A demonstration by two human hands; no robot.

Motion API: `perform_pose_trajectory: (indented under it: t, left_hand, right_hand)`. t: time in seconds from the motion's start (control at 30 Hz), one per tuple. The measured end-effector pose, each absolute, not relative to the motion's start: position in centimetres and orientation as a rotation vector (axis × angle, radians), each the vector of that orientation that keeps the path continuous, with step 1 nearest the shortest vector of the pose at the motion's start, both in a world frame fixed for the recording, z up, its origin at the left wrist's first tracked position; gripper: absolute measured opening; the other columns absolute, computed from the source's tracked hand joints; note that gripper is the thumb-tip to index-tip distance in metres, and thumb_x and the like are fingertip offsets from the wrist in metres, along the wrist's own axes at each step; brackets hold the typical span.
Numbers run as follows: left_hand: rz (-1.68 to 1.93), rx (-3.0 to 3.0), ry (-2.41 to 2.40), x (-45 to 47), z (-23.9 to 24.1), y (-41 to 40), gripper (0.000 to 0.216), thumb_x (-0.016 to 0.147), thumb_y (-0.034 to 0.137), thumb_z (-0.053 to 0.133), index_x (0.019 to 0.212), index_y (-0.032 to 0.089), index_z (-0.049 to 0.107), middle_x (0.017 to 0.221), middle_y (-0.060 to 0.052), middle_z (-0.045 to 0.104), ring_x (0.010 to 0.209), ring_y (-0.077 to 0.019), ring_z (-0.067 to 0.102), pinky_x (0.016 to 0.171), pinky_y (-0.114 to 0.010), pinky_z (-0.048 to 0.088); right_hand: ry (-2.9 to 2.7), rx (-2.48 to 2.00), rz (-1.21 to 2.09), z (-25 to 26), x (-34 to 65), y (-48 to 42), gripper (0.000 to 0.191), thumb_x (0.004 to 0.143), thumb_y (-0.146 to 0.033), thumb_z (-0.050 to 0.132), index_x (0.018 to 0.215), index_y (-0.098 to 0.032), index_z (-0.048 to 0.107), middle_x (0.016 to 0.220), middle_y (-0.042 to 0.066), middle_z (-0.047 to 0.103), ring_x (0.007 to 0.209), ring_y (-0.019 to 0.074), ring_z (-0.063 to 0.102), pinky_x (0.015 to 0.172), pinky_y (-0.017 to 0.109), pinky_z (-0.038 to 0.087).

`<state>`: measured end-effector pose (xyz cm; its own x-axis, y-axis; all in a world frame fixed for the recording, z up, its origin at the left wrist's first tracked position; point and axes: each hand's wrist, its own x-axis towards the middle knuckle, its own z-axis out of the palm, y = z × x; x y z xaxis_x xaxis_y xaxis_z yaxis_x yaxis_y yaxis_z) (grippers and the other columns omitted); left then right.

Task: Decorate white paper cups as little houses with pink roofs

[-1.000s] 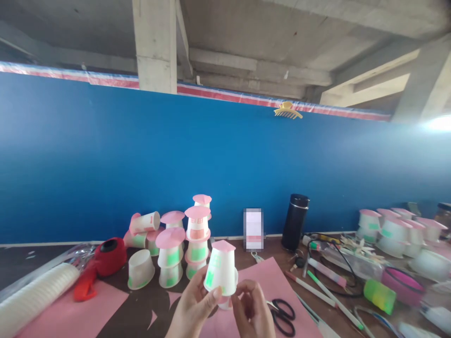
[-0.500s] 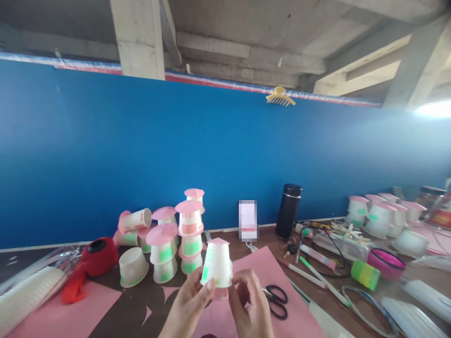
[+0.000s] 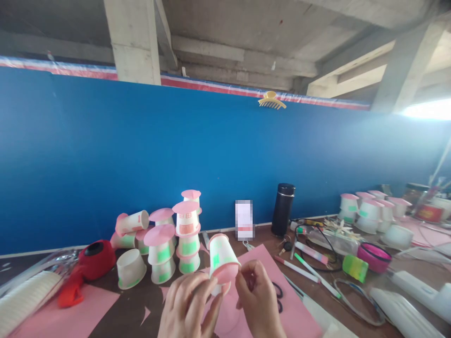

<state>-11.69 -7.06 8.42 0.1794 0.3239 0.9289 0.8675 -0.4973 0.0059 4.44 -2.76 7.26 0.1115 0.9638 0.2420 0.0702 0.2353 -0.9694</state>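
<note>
A white paper cup (image 3: 221,253) with green patches is tilted between my hands, with pink paper showing at its wide lower end. My left hand (image 3: 190,300) has its fingers bent round the cup's lower left side. At the right edge of the rim, the thumb and fingers of my right hand (image 3: 259,298) are pinched together. Under the cup, a smaller white and pink part shows, partly hidden by my fingers. Beneath my hands lies a pink paper sheet (image 3: 296,310), with black-handled scissors (image 3: 279,291) half covered by my right hand.
Stacked cups with pink paper tops (image 3: 188,225) and a single white cup (image 3: 131,268) stand at left, near a red tape dispenser (image 3: 97,260). Behind are a phone (image 3: 244,219) and a black flask (image 3: 283,209). Markers (image 3: 296,269) and more cups (image 3: 369,213) are at right.
The cup has tipped from upside down, so its wide end now faces me and shows pink paper. My left hand has shifted its hold, and my right hand covers more of the scissors.
</note>
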Motion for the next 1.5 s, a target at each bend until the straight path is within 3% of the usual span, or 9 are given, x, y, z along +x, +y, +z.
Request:
perform_pose_trajectory:
  t: [0.23,0.5,0.67,0.8,0.93,1.17,1.4,1.5]
  left_hand:
    - [-1.134,-1.792,-1.08,-12.0,8.6,-7.1,0.024,0.077,0.01,0.069,0.099,0.018,0.065,0.09,-0.007,0.068,0.085,-0.0195,0.063,0.082,-0.033,0.045]
    - [-1.191,-1.893,-1.011,-12.1,9.1,-7.8,0.027,0.075,0.005,0.065,0.098,0.02,0.066,0.086,-0.004,0.069,0.082,-0.0176,0.063,0.083,-0.031,0.045]
    - [-1.837,-1.941,-1.444,-11.4,10.6,-8.0,0.005,0.082,0.022,0.062,0.087,0.023,0.064,0.084,-0.004,0.065,0.08,-0.0183,0.061,0.074,-0.027,0.048]
    - [-2.475,-1.826,-1.977,-10.8,11.9,-7.7,0.023,0.078,0.044,0.066,0.081,0.021,0.061,0.068,0.001,0.058,0.064,-0.0156,0.053,0.06,-0.024,0.044]
    - [-2.792,-1.782,-2.086,-10.6,11.9,-7.0,0.032,0.071,0.049,0.071,0.076,0.02,0.059,0.069,0.002,0.058,0.068,-0.015,0.053,0.063,-0.023,0.043]
    - [-2.805,-1.858,-2.095,-10.6,9.2,-5.6,0.038,0.063,0.054,0.074,0.072,0.02,0.06,0.064,0.001,0.058,0.064,-0.0173,0.055,0.06,-0.025,0.042]
    - [-2.746,-2.051,-2.105,-10.2,7.4,-5.1,0.036,0.066,0.053,0.071,0.075,0.019,0.06,0.065,0.001,0.057,0.062,-0.0154,0.051,0.059,-0.025,0.041]
    - [-2.558,-2.342,-2.099,-10.4,6.7,-5.0,0.027,0.068,0.043,0.071,0.07,0.019,0.059,0.063,0.003,0.051,0.06,-0.0131,0.047,0.059,-0.024,0.038]
  right_hand:
    - [-1.306,-1.106,0.831,6.7,3.4,-3.8,0.022,0.081,-0.034,0.06,0.068,-0.023,0.046,0.048,-0.01,0.035,0.038,0.0074,0.035,0.033,0.017,0.033]
    - [-1.314,-1.112,0.941,6.3,3.9,-3.4,0.013,0.075,-0.021,0.059,0.071,-0.023,0.047,0.054,-0.01,0.04,0.042,0.0082,0.037,0.034,0.019,0.042]
    - [-1.271,-1.114,0.856,6.8,4.8,-2.3,0.017,0.082,-0.031,0.058,0.072,-0.024,0.047,0.054,-0.009,0.044,0.04,0.009,0.042,0.035,0.02,0.041]
    - [-1.246,-1.155,0.769,7.3,6.5,-0.8,0.017,0.084,-0.037,0.057,0.077,-0.024,0.049,0.062,-0.005,0.051,0.047,0.0123,0.05,0.04,0.023,0.045]
    - [-1.298,-1.252,0.538,7.1,8.7,0.9,0.014,0.087,-0.037,0.055,0.082,-0.024,0.052,0.057,-0.006,0.05,0.048,0.0145,0.054,0.046,0.025,0.045]
    - [-1.314,-1.33,0.24,5.6,11.8,3.3,0.009,0.079,-0.028,0.057,0.072,-0.023,0.055,0.071,0.0,0.055,0.063,0.0175,0.051,0.058,0.028,0.038]
    - [-1.357,-1.294,0.291,4.5,11.5,3.1,0.009,0.084,-0.03,0.057,0.079,-0.024,0.056,0.072,-0.001,0.059,0.062,0.0171,0.055,0.06,0.027,0.04]
    - [-1.374,-1.262,0.351,4.2,10.9,2.8,0.006,0.087,-0.029,0.054,0.085,-0.024,0.055,0.069,-0.002,0.059,0.059,0.0164,0.057,0.059,0.027,0.043]
